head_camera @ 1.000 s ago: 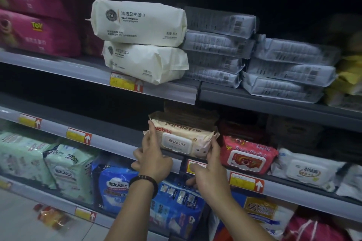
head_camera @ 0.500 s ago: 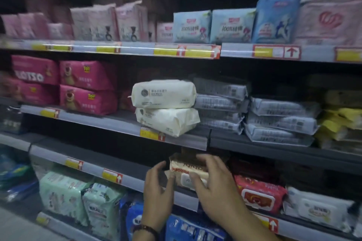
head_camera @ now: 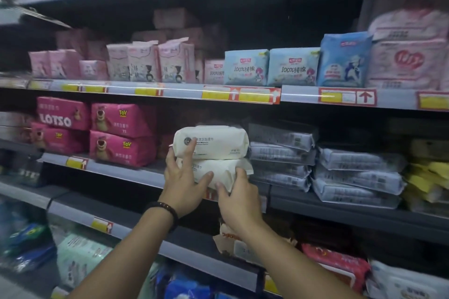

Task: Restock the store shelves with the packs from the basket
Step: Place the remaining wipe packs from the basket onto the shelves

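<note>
Lower cream pack [head_camera: 218, 173] on the shelf [head_camera: 116, 170] beneath upper cream pack [head_camera: 213, 141], right grip [head_camera: 239, 199] curled round its right end, left grip [head_camera: 181, 178] splayed against its left end, grey packs [head_camera: 281, 153] tight to its right, pink packs [head_camera: 121, 147] left of it

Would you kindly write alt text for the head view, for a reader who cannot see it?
A person's left hand rests spread across two stacked white packs on a store shelf, while the right hand grips the lower pack. Pink packs sit left of them, grey packs right.
</note>
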A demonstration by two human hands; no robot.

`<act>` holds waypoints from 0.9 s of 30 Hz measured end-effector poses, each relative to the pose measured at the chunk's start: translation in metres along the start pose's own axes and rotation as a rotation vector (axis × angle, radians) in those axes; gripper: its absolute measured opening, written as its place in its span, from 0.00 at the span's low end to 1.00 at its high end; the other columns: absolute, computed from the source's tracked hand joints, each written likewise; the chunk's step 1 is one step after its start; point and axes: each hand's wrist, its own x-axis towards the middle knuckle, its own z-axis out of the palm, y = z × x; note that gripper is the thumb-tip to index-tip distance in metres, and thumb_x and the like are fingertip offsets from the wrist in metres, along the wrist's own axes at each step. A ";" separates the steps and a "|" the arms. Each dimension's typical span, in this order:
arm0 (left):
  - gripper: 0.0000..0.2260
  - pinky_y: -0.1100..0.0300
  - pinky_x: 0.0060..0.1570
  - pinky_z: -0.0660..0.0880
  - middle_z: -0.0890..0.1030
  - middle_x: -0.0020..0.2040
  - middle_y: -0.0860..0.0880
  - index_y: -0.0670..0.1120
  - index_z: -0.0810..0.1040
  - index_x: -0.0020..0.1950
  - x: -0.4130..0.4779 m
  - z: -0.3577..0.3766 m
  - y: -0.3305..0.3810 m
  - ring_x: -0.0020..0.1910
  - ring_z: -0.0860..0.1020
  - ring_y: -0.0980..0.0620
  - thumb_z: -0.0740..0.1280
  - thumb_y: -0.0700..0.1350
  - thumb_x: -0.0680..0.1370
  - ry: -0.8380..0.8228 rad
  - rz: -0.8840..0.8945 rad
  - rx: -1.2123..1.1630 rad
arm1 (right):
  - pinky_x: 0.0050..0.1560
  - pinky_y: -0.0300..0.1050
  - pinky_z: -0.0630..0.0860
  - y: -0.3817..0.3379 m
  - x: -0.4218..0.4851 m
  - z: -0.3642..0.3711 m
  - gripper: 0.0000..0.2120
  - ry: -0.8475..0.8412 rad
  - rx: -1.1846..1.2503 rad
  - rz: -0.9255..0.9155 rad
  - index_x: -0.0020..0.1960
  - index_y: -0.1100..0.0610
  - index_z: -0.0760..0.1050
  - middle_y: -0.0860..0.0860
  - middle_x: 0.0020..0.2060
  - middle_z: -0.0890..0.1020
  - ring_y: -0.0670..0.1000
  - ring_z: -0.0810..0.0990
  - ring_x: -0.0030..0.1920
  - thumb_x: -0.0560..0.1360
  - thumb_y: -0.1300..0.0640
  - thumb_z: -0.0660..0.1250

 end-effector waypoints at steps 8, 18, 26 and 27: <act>0.42 0.36 0.75 0.64 0.48 0.84 0.50 0.65 0.46 0.81 0.043 -0.002 -0.040 0.81 0.58 0.42 0.71 0.62 0.76 0.030 -0.042 -0.057 | 0.65 0.57 0.78 -0.008 0.029 0.003 0.26 -0.055 -0.180 -0.086 0.77 0.50 0.60 0.52 0.62 0.84 0.58 0.82 0.61 0.84 0.45 0.65; 0.46 0.37 0.66 0.75 0.73 0.71 0.46 0.77 0.50 0.72 0.071 -0.009 -0.068 0.68 0.75 0.42 0.75 0.71 0.63 0.020 -0.089 -0.183 | 0.53 0.57 0.83 -0.011 0.044 0.019 0.24 -0.171 -0.167 -0.137 0.75 0.53 0.61 0.56 0.61 0.83 0.59 0.84 0.57 0.84 0.46 0.64; 0.47 0.33 0.69 0.69 0.68 0.76 0.48 0.73 0.47 0.77 0.058 0.002 -0.052 0.73 0.70 0.44 0.73 0.70 0.66 0.092 -0.081 -0.117 | 0.55 0.56 0.84 -0.003 0.047 0.011 0.22 -0.143 -0.165 -0.088 0.72 0.54 0.64 0.53 0.60 0.82 0.57 0.84 0.57 0.83 0.49 0.66; 0.48 0.33 0.69 0.68 0.68 0.76 0.48 0.73 0.46 0.77 0.056 0.005 -0.049 0.74 0.69 0.43 0.74 0.68 0.68 0.099 -0.088 -0.099 | 0.54 0.56 0.84 -0.002 0.048 0.008 0.21 -0.144 -0.161 -0.082 0.72 0.53 0.64 0.53 0.59 0.82 0.56 0.84 0.56 0.82 0.49 0.66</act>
